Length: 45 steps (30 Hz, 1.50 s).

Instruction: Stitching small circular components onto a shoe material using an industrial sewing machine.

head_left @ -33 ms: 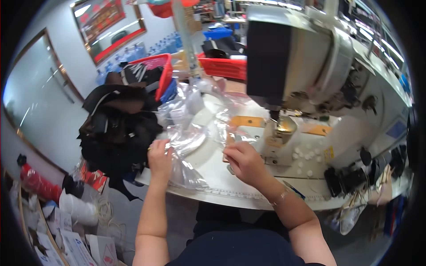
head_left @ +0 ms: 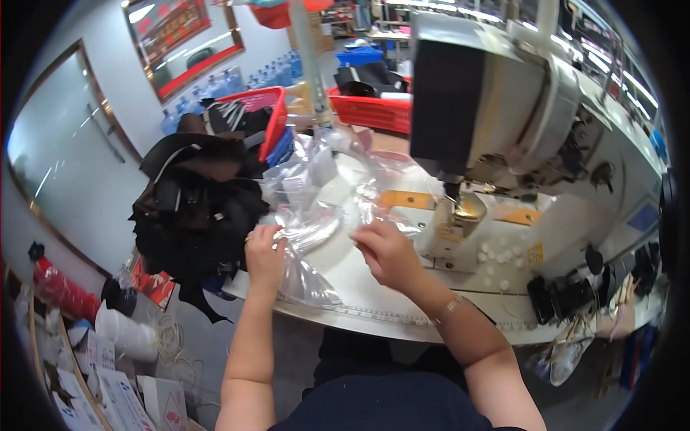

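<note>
The clear plastic (head_left: 309, 224) lies at our right hand's (head_left: 381, 250) ten o'clock; those fingers are bunched. At the plastic's eight o'clock, our left hand's (head_left: 264, 253) fingers curl loosely. We can't tell whether either grips anything. Black fabric (head_left: 198, 230) sits beyond, at nine.

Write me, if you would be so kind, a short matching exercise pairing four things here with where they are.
Things
1. Left hand
2. Right hand
3. Black fabric pile
4. White discs

Places
A. Loose in a scattered group on the white tabletop
B. Between the left hand and the sewing machine
C. Heaped below the red basket in the picture
D. Beside the black pile, at the clear plastic

Pairs: 1-D; 2-B; 3-C; 4-A
</note>
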Tool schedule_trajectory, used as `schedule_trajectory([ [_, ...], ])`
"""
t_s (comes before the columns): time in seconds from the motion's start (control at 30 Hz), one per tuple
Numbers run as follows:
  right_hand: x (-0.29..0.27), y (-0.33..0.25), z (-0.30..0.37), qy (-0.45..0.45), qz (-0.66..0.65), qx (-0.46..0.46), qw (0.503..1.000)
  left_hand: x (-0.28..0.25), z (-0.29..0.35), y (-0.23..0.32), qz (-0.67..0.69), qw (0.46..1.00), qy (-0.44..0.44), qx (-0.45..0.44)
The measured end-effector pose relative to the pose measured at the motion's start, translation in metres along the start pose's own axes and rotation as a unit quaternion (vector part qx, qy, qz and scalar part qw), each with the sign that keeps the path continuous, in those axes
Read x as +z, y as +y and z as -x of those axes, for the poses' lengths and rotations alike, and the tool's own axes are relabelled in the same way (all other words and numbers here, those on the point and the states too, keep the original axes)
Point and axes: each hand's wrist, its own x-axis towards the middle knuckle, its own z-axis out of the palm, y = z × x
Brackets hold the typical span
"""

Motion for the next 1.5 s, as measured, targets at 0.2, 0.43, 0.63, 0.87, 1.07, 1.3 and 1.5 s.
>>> schedule_trajectory([
  [0.2,0.108,0.021,-0.107,-0.219,-0.037,0.068,0.973,-0.013,0.009,0.012,-0.049,0.991,0.026,0.119],
  [0.43,0.125,0.032,-0.101,-0.418,0.144,0.019,0.897,-0.079,0.034,0.07,0.064,0.911,-0.066,0.402],
  [0.63,0.093,0.023,-0.084,-0.158,-0.032,0.02,0.987,-0.075,0.052,0.096,0.235,0.938,-0.028,0.254],
  [0.87,-0.078,0.01,0.085,-0.018,0.001,0.243,0.97,-0.015,0.04,0.085,0.67,0.637,-0.21,-0.319],
  [1.07,-0.169,0.028,0.163,0.007,0.296,0.322,0.899,0.002,0.034,0.128,0.727,0.512,-0.296,-0.349],
  [1.3,-0.279,0.033,0.237,0.315,0.545,0.402,0.665,0.007,0.059,0.121,0.707,0.491,-0.259,-0.438],
  [1.5,-0.297,0.056,0.23,0.195,0.521,0.694,0.457,0.019,0.061,0.126,0.717,0.447,-0.266,-0.464],
])
